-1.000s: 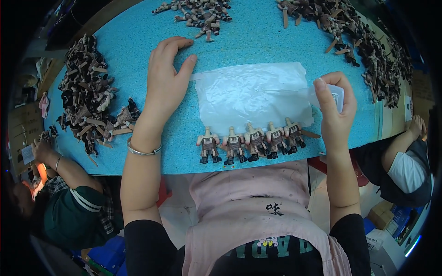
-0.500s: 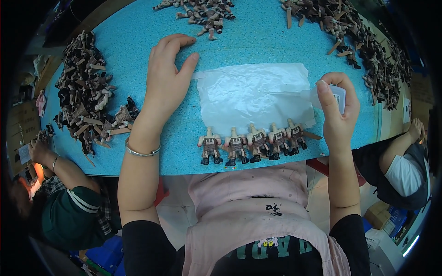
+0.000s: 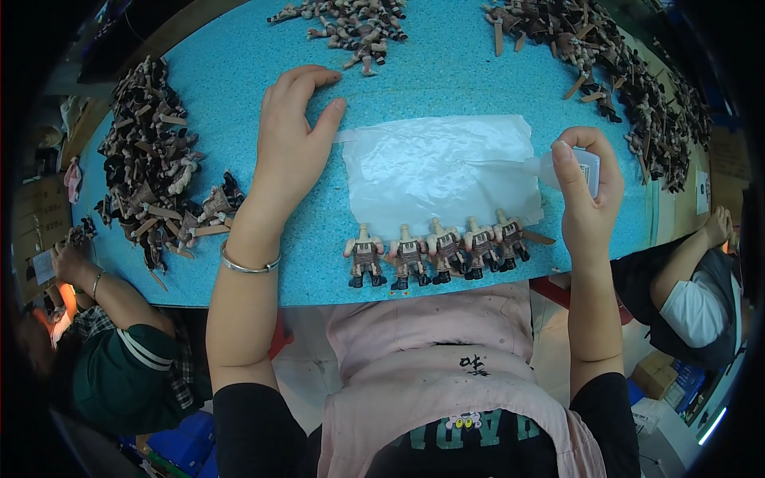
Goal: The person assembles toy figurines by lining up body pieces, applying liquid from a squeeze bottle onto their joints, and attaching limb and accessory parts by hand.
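In my right hand (image 3: pixel 588 183) is a small translucent glue bottle (image 3: pixel 589 165), its thin nozzle pointing left over a white plastic sheet (image 3: pixel 438 147). The nozzle tip is close to the sheet; whether it touches cannot be made out. My left hand (image 3: pixel 295 139) rests on the blue table beside the sheet's left edge, thumb and fingers apart, holding nothing. Several headless toy figures (image 3: pixel 444 248) lie side by side along the sheet's near edge, feet toward me. Brown outfits and black boots cover them, and a flat brown piece sticks out beside the rightmost one.
Heaps of similar figures lie at the left (image 3: pixel 151 159), the far middle (image 3: pixel 362 28) and the far right (image 3: pixel 637 88) of the blue table (image 3: pixel 231 88). A co-worker in a green sleeve (image 3: pixel 119 370) sits at left, another person in dark clothing (image 3: pixel 693 299) at right.
The view has shifted slightly. The bottle's nozzle tip sits a little further left over the sheet; my left hand stays in nearly the same place.
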`<state>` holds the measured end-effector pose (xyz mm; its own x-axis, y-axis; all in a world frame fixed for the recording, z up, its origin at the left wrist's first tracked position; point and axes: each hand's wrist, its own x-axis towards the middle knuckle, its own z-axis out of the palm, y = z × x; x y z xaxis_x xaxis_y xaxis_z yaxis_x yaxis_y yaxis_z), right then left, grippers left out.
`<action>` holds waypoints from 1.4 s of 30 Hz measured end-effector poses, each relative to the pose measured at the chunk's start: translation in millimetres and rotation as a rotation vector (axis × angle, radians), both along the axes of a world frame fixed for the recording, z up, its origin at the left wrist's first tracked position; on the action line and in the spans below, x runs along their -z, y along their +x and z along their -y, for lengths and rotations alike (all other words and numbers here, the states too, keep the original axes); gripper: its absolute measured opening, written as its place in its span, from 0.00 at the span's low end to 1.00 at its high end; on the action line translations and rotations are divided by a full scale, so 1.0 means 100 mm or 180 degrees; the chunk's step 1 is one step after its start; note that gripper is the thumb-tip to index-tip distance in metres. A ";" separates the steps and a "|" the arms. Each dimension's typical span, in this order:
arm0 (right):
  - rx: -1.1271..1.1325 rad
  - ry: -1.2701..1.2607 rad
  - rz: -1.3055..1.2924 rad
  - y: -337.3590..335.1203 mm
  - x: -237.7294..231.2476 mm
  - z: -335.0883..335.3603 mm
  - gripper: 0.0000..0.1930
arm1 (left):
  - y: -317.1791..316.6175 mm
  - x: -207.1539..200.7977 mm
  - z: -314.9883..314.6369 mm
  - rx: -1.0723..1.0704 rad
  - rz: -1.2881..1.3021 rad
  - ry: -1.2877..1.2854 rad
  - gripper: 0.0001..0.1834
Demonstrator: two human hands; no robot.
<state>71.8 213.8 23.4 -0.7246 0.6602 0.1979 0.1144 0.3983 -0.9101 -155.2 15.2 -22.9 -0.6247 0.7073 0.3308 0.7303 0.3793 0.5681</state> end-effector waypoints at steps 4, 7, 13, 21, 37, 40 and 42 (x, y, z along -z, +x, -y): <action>-0.0007 0.0047 0.0002 0.00 0.00 0.00 0.09 | 0.02 -0.02 -0.01 -0.0022 0.0023 -0.0021 0.15; -0.0010 0.0022 -0.0015 0.01 0.00 0.01 0.09 | 0.01 -0.01 0.00 -0.0046 0.0016 -0.0043 0.15; -0.0021 0.0033 0.0008 0.01 -0.01 0.02 0.09 | 0.01 0.00 0.00 -0.0034 0.0003 0.0114 0.15; -0.0080 0.0013 0.0029 0.02 -0.01 0.01 0.09 | 0.04 -0.01 0.00 -0.0057 0.0031 -0.0035 0.15; 0.0032 -0.1921 -0.0367 -0.06 0.05 -0.38 0.12 | 0.09 -0.01 -0.01 -0.0136 0.0066 0.0384 0.16; -0.0002 -0.1843 -0.0522 -0.44 -0.04 -0.39 0.14 | 0.11 -0.02 0.02 -0.0159 0.0213 0.0307 0.17; -0.0405 -0.1222 -0.0333 -0.77 -0.07 -0.58 0.15 | 0.12 0.00 0.03 -0.0158 0.0201 0.0251 0.17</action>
